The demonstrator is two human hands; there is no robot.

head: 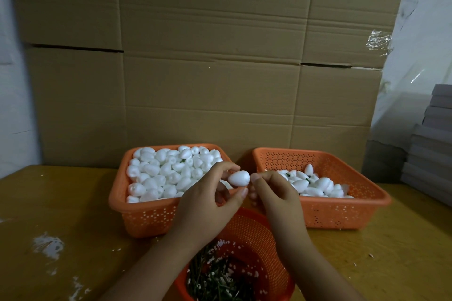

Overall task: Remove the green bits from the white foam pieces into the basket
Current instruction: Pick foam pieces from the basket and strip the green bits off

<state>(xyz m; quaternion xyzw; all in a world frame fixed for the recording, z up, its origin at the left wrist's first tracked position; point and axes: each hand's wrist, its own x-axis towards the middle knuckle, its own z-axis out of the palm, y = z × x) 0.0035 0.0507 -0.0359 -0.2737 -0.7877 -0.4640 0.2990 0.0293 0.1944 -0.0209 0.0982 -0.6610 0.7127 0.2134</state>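
On the wooden table point(73, 215), the left basket point(146, 217) brims with foam pieces; the left hand point(208, 208) pinches one foam egg point(238, 177), the right hand point(274, 193) pinching its end; much seems left.

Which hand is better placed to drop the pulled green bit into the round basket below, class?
Right. The right hand pinches at the blunt end of the foam piece, where the green bit would come out, and hovers above the round basket. The left hand only holds the foam piece.

Cardboard boxes point(208, 56) behind wooden table point(61, 215)
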